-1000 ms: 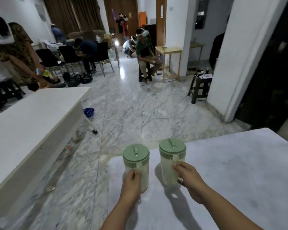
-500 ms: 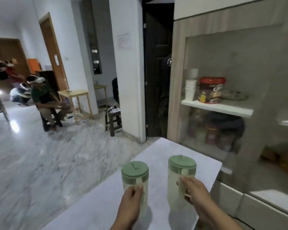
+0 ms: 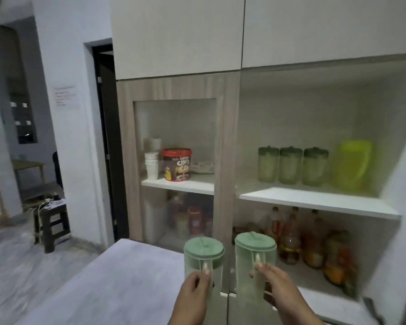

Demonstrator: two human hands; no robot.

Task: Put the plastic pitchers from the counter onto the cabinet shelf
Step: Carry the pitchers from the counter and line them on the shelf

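I hold two clear plastic pitchers with pale green lids, one in each hand, in front of the cabinet. My left hand grips the handle of the left pitcher. My right hand grips the handle of the right pitcher. Both are lifted off the grey counter and stand upright. The open cabinet shelf above them carries three similar green-lidded pitchers in a row and a yellow-green pitcher to their right.
The lower open shelf holds several bottles. Behind the glass door at left are stacked white cups and a red-lidded tub. A dark stool stands on the marble floor by a dark doorway.
The view has swung right from the room to face the cabinet. Both pitchers have come off the counter and moved toward the open shelves, still in my hands.
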